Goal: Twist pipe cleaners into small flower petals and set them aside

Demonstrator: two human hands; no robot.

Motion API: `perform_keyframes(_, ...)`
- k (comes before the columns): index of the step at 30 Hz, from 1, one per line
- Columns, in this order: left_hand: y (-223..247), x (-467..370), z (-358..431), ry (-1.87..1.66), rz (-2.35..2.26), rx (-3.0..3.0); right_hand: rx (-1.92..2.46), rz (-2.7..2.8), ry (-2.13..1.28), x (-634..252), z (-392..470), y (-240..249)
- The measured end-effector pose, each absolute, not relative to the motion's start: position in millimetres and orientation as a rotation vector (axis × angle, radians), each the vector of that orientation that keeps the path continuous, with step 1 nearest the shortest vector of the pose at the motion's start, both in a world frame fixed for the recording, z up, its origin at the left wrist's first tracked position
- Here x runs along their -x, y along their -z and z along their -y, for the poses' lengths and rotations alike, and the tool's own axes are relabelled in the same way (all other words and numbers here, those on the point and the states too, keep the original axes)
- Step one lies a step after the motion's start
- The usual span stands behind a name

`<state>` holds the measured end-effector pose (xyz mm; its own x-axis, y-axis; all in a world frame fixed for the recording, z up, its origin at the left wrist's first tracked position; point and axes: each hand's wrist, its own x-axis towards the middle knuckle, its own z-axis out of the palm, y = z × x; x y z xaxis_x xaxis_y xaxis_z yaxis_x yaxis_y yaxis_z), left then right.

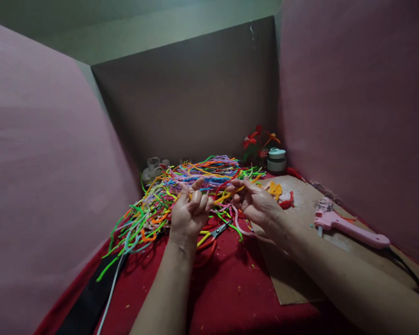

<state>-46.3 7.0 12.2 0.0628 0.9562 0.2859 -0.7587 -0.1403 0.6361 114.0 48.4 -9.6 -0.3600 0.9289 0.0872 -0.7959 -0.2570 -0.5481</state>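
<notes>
An orange-yellow pipe cleaner point(222, 198) stretches between my two hands. My left hand point(191, 209) has its fingers curled around one end, thumb raised. At the other end my right hand point(252, 200) pinches it between thumb and fingers. Behind and under both hands lies a big heap of multicoloured pipe cleaners point(153, 204). Scissors point(220, 230) with red and yellow handles rest just below the hands, blades pointing up and right.
On a brown board point(289, 274) at the right lie a pink glue gun point(356, 231), a yellow flower piece point(275, 190) and a red piece point(287, 201). Behind stand a lidded jar point(276, 162) and red flowers point(251, 139). Pink panels flank the red cloth point(230, 288).
</notes>
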Motion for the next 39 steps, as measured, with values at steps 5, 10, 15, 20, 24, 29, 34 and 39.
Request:
perform_keyframes(5, -15, 50, -7, -1.559, -0.39, -0.926, 0.358, 0.611, -1.84, -119, -52, 9)
perform_keyframes(10, -19, 51, -3, -1.629, -0.426, -0.969, 0.383, 0.751, -1.744, -117, -49, 11)
perform_keyframes(15, -25, 51, 2, -1.715, -0.447, -0.973, 0.471, 0.863, -1.556, -113, -50, 19)
perform_keyframes(20, -26, 53, -2, -1.832, -0.485, -0.908, 0.429, 0.929, -1.535, -110, -52, 26)
perform_keyframes(24, -22, 59, -9, -1.851, -0.566, -0.727, 0.259, 0.815, -1.717, -113, -48, 13)
perform_keyframes(29, -20, 61, -12, -1.91, -0.629, -0.687, 0.123, 0.662, -1.867, -124, -45, 1)
perform_keyframes(34, -21, 58, -9, -1.904, -0.566, -0.711, 0.147, 0.626, -1.881, -130, -54, 4)
perform_keyframes(39, -24, 66, -7, -1.941, -0.479, -0.636, 0.28, 0.606, -1.885, -129, -51, 4)
